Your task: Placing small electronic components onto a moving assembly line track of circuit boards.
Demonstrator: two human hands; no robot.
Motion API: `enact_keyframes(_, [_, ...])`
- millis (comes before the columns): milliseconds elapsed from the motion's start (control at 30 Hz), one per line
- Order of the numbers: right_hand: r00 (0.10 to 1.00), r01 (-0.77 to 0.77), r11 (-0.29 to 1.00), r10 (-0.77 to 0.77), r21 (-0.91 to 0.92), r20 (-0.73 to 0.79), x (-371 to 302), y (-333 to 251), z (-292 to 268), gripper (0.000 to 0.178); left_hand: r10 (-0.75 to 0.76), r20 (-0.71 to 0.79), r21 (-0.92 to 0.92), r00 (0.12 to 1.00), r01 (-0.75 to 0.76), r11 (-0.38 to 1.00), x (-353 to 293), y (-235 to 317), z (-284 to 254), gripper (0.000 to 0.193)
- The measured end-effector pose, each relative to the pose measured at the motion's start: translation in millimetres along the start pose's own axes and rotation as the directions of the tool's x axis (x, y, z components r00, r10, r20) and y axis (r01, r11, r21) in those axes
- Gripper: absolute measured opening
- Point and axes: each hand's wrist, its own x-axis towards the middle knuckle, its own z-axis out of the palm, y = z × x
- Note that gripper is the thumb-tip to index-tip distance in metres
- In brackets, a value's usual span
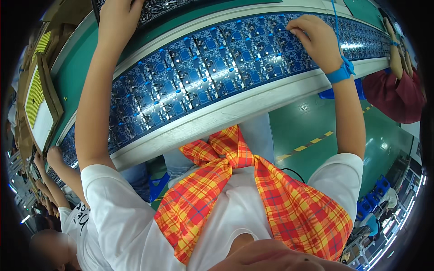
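Both grips I cannot tell: the right hand [315, 39], curled, is nearer, over the boards [217, 61] rising toward upper right; the left hand [118, 20] is by a tray [158, 10], upper left.

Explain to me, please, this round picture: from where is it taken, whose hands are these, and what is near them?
There is no robot here. A fisheye camera on a person's head looks down, so straight edges bend. Blue circuit boards lie in a long row beside a pale rail. The left hand is at a dark tray of small parts; its grip is unclear. The right hand, wearing a blue wrist strap, is bent over the boards; anything in its fingers is too small to tell.
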Motion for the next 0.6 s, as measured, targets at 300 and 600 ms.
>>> enact_keyframes(300, [0.998,0.038,0.998,-0.036,-0.054,0.042,1.0,4.9,-0.5,0.012,-0.172,0.034,-0.184,0.985,0.175,0.967,3.7,32.9,-12.4,0.011])
enact_keyframes(600, [0.988,-0.092,0.996,0.090,0.005,0.126,6.1,-21.3,-16.0,0.018,0.162,0.197,-0.338,0.967,-0.088,0.937,6.9,87.0,-3.3,0.014])
